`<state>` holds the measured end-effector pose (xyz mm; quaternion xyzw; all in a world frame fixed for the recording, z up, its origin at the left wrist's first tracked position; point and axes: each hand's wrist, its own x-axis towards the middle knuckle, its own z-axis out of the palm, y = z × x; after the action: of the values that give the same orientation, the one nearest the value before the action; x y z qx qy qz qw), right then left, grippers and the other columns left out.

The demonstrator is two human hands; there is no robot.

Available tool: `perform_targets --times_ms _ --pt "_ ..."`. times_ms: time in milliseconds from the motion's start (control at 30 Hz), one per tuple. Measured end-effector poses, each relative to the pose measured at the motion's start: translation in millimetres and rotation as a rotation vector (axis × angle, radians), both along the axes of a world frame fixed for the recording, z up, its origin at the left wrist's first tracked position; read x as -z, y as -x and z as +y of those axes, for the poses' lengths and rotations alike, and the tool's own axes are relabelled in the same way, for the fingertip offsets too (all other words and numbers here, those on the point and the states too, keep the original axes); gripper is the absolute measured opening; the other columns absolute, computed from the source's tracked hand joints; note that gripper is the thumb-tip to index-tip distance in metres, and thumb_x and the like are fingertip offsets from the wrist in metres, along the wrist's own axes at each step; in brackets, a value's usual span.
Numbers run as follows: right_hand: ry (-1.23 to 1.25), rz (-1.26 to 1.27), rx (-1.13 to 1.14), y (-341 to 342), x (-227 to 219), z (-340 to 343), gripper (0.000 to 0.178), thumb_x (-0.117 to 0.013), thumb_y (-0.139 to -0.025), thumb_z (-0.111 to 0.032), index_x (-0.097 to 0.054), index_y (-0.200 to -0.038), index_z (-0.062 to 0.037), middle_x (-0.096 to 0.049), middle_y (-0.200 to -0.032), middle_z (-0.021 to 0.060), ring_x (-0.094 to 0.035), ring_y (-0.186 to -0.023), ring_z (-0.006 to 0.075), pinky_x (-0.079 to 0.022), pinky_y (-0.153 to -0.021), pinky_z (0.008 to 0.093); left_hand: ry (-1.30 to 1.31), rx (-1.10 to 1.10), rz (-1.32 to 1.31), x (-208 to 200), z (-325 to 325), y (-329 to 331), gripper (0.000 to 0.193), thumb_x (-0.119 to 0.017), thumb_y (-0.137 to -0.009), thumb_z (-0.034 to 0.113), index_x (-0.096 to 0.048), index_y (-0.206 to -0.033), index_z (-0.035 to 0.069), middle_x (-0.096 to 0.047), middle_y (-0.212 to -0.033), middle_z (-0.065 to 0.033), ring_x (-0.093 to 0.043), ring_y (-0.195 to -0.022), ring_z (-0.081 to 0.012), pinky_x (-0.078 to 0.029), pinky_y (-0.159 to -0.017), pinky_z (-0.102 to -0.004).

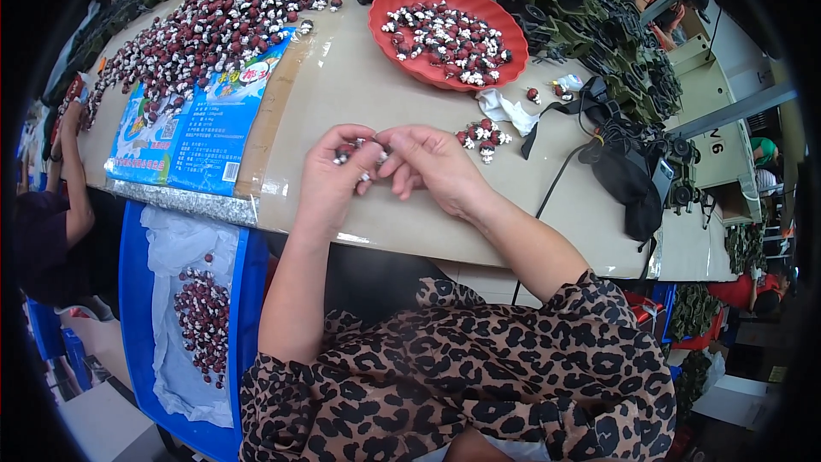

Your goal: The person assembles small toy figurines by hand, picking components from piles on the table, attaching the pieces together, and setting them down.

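Note:
Over the table's near edge my two hands meet at the fingertips. My left hand [332, 173] is closed around small dark-red and white toy pieces [344, 151], partly hidden by its fingers. Thumb and index finger of my right hand [436, 173] are pinched together against the left fingertips; what they grip is too small to make out. Just right of my right hand lies a little group of the same red and white pieces [485, 137]. Beyond the hands, a scalloped red plastic tray [385, 24] holds many more.
A large heap of pieces [214, 26] covers blue printed cardboard [201, 141] at left. Below the edge stands a lined blue bin [248, 291] with more pieces. Green toy vehicles [564, 4] crowd the back. A black bag [629, 184] and cables lie right. A co-worker's arm [75, 171] reaches in left.

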<state>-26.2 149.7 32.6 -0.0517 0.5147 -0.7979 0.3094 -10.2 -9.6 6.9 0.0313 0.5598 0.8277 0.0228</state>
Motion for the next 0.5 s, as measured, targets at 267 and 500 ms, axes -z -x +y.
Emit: perform_targets --times_ms 267,500 --pt "-1.062 0.948 0.204 3 5 -5 0.035 -0.057 -0.078 -0.028 -0.053 -0.1 -0.001 -0.057 -0.082 0.0112 -0.058 -0.075 0.0261 -0.045 -0.064 0.0352 -0.477 -0.02 -0.072 1 -8 3 0.023 -0.054 -0.083 0.027 -0.052 -0.092 0.006 -0.055 -0.078 -0.009 -0.051 -0.055 -0.0143 -0.04 -0.035 -0.0216" --pt "-0.649 0.578 0.014 11 17 -3 0.034 -0.059 -0.079 -0.016 -0.05 -0.107 0.0004 -0.056 -0.093 0.0089 -0.058 -0.078 0.0156 -0.047 -0.067 0.0261 -0.332 -0.042 -0.081 -3 -6 0 0.019 -0.056 -0.082 0.014 -0.055 -0.097 0.003 -0.056 -0.075 -0.0078 -0.052 -0.055 -0.0117 -0.039 -0.037 -0.0204"
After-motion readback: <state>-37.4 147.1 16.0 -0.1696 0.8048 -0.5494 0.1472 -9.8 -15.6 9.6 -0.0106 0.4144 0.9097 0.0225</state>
